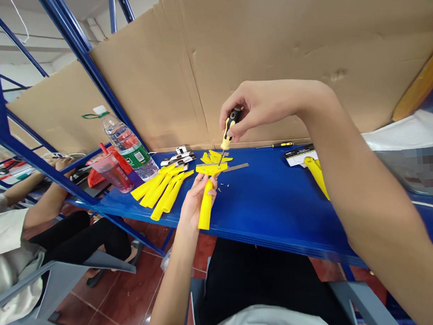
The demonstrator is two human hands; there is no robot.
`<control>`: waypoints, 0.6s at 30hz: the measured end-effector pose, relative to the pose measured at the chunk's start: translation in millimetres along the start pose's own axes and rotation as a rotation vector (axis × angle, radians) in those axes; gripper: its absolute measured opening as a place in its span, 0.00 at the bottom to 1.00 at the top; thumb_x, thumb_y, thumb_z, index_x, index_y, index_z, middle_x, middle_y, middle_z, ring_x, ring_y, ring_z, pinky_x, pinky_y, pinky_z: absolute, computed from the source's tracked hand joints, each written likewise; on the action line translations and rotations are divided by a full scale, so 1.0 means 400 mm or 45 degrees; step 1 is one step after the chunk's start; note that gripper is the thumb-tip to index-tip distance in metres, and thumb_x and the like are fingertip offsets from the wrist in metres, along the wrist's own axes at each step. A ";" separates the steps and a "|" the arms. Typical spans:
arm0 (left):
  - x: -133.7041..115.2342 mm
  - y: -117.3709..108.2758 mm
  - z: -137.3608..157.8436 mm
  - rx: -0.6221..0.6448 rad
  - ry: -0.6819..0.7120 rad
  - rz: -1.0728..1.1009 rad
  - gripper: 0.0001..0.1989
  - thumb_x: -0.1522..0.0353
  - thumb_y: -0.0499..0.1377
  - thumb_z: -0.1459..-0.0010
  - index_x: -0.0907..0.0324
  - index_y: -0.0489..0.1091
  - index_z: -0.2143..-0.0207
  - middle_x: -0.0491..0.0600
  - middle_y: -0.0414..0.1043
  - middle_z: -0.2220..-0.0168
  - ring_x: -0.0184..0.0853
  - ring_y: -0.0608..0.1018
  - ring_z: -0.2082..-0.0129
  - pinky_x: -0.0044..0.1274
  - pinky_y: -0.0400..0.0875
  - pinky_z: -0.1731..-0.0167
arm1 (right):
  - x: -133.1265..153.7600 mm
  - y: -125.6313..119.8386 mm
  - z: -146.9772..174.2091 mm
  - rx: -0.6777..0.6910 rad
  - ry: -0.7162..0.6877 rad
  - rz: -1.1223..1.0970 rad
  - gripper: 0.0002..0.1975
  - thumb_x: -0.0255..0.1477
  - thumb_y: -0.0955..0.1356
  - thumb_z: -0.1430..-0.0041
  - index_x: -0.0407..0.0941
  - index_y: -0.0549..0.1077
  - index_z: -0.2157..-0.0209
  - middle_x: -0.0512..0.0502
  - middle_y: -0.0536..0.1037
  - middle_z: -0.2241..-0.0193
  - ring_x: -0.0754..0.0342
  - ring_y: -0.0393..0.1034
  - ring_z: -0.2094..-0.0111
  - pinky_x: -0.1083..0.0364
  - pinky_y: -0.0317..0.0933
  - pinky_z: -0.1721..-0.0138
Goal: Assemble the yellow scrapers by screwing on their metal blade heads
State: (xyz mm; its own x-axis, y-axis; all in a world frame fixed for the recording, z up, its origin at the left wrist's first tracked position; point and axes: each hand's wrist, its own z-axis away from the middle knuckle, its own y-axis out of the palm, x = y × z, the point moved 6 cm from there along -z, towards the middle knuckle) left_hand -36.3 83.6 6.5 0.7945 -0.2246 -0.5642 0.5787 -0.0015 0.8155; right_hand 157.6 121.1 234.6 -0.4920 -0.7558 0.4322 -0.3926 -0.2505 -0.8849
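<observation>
My left hand (194, 199) is closed round the handle of a yellow scraper (205, 211), its flat head turned away from me. From above, my right hand (248, 110) grips a black-and-yellow screwdriver (232, 120), whose shaft slants down to the right end of the scraper head. Whether the tip sits in a screw is too small to tell. A thin metal blade (237, 167) lies just right of the head. Several tiny screws (223, 186) are scattered on the blue table (265, 203). Left of my hand, several loose yellow handles (162, 190) lie fanned out; small yellow pieces (214, 156) are behind the head.
A water bottle (134, 152) and a pink cup (113, 170) stand at the left. Black-and-white parts (178, 157) lie near the cardboard wall (267, 52). Another screwdriver (283, 144) and a packaged yellow tool (316, 174) are rightward. Another person (9, 261) sits left.
</observation>
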 end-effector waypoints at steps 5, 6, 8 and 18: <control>-0.001 0.001 0.000 -0.004 0.006 -0.001 0.20 0.79 0.60 0.30 0.55 0.71 0.39 0.61 0.76 0.39 0.27 0.84 0.64 0.13 0.73 0.74 | 0.004 0.001 0.000 0.010 -0.013 0.021 0.15 0.43 0.79 0.43 0.49 0.86 0.58 0.45 0.88 0.61 0.42 0.83 0.56 0.49 0.71 0.57; 0.000 0.002 0.000 -0.005 0.003 0.005 0.20 0.79 0.59 0.30 0.55 0.71 0.39 0.61 0.76 0.39 0.27 0.84 0.64 0.12 0.73 0.75 | 0.005 0.002 -0.001 0.015 -0.013 0.020 0.15 0.43 0.79 0.43 0.49 0.86 0.58 0.45 0.88 0.61 0.41 0.83 0.56 0.49 0.71 0.57; 0.000 0.002 0.000 -0.007 -0.002 0.018 0.19 0.78 0.58 0.29 0.56 0.70 0.40 0.62 0.76 0.39 0.27 0.84 0.64 0.12 0.72 0.75 | 0.006 0.002 -0.001 0.023 -0.010 0.009 0.16 0.43 0.80 0.44 0.49 0.86 0.58 0.45 0.89 0.61 0.41 0.83 0.55 0.49 0.72 0.56; 0.000 -0.003 -0.005 -0.032 0.005 0.022 0.18 0.78 0.59 0.30 0.55 0.70 0.41 0.61 0.75 0.39 0.28 0.84 0.63 0.13 0.71 0.75 | 0.001 0.003 -0.001 0.044 0.030 -0.067 0.18 0.43 0.82 0.47 0.50 0.86 0.58 0.45 0.88 0.60 0.40 0.83 0.52 0.49 0.72 0.55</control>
State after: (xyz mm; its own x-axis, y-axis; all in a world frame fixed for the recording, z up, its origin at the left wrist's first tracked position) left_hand -36.7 85.5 5.4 0.8052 -0.2203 -0.5505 0.5691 0.0266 0.8218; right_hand 156.5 120.8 233.8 -0.4895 -0.7269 0.4817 -0.3916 -0.3104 -0.8662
